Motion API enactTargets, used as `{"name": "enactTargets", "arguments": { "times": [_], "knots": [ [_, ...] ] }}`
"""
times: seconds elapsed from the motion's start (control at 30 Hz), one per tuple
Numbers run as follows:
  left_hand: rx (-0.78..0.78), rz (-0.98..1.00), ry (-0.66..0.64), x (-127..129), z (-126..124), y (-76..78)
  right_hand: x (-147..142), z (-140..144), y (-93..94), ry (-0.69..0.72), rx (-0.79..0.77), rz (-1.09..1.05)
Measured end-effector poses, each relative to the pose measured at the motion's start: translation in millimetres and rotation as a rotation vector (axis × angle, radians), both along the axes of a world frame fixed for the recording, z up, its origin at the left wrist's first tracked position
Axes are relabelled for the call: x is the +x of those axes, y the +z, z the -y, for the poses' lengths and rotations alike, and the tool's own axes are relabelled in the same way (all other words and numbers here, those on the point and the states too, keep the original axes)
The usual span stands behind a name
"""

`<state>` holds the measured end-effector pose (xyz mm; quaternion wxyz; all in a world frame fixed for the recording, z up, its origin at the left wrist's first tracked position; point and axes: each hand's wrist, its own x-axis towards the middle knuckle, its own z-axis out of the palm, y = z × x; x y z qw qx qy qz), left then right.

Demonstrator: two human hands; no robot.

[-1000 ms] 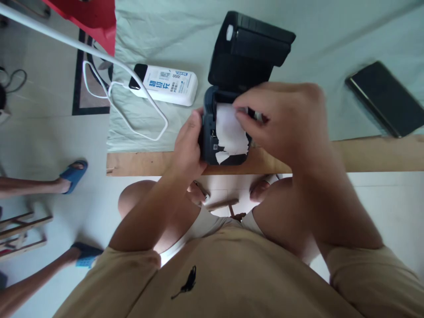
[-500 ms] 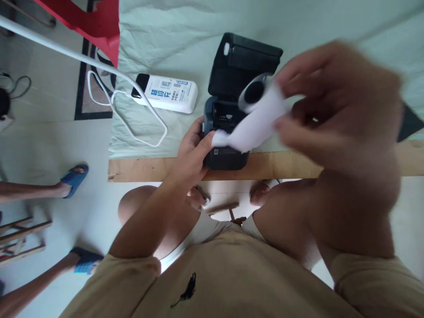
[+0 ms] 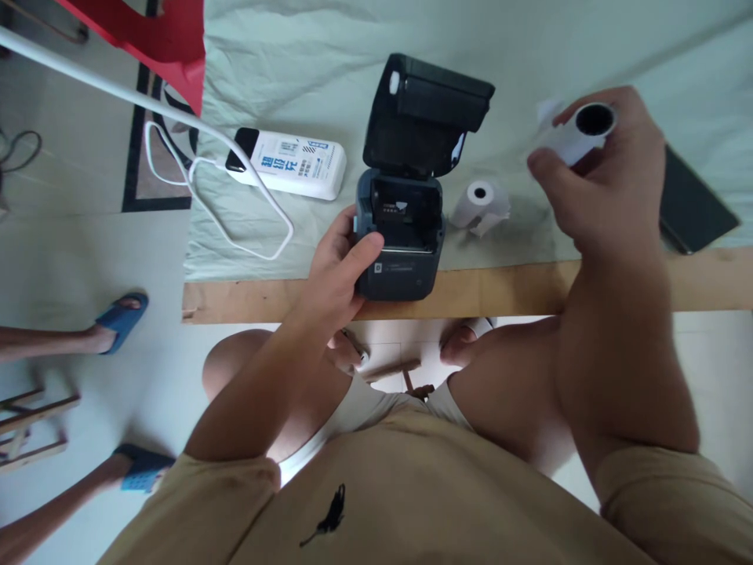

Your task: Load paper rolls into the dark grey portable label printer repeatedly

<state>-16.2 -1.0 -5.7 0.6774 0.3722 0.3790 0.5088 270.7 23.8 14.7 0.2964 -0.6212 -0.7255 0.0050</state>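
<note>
Fingers of the left hand (image 3: 344,271) grip the small printer (image 3: 400,243) at the tabletop (image 3: 506,286) edge, its lid standing open. Raised well to its right, the right hand (image 3: 605,188) pinches a paper roll (image 3: 582,129). Another roll (image 3: 479,205) lies just beside the printer.

The right hand (image 3: 605,180) hides most of its roll (image 3: 582,133) and part of the phone (image 3: 694,208); the chair (image 3: 158,39) is cropped.
</note>
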Motion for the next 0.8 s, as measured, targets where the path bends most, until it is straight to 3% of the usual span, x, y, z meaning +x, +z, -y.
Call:
{"name": "enactTargets", "arguments": {
  "times": [0.1, 0.17, 0.3, 0.37, 0.5, 0.57, 0.63, 0.73, 0.8],
  "knots": [
    [0.002, -0.001, -0.010, -0.4, -0.4, 0.1, 3.6, 2.2, -1.5, -0.155, -0.059, -0.064],
    [0.003, 0.003, -0.014, -0.7, -0.8, 0.3, -2.7, 9.8, 5.5, -0.132, -0.056, -0.076],
    [0.007, 0.005, 0.001, -0.4, -0.9, 0.4, -30.5, 30.7, 21.4, -0.017, 0.179, -0.108],
    [0.010, -0.001, 0.016, 0.3, -0.7, 0.3, -45.3, 33.9, 18.8, 0.058, 0.124, -0.074],
    [0.014, -0.021, 0.045, 1.6, -0.5, 0.2, -58.6, 23.3, -1.7, 0.010, -0.147, 0.022],
    [0.017, -0.027, 0.038, 1.8, -0.4, 0.2, -56.8, 18.4, -7.4, 0.011, -0.203, 0.005],
    [0.017, -0.026, 0.026, 1.7, -0.4, 0.0, -53.9, 19.0, -5.4, 0.022, -0.136, -0.084],
    [0.017, -0.006, 0.008, 1.5, -0.9, -0.5, -57.3, 28.5, 8.4, 0.035, 0.094, -0.264],
    [0.013, 0.005, -0.012, 1.3, -1.9, -1.5, -67.3, 35.2, 18.9, 0.116, 0.176, -0.292]
  ]
}}
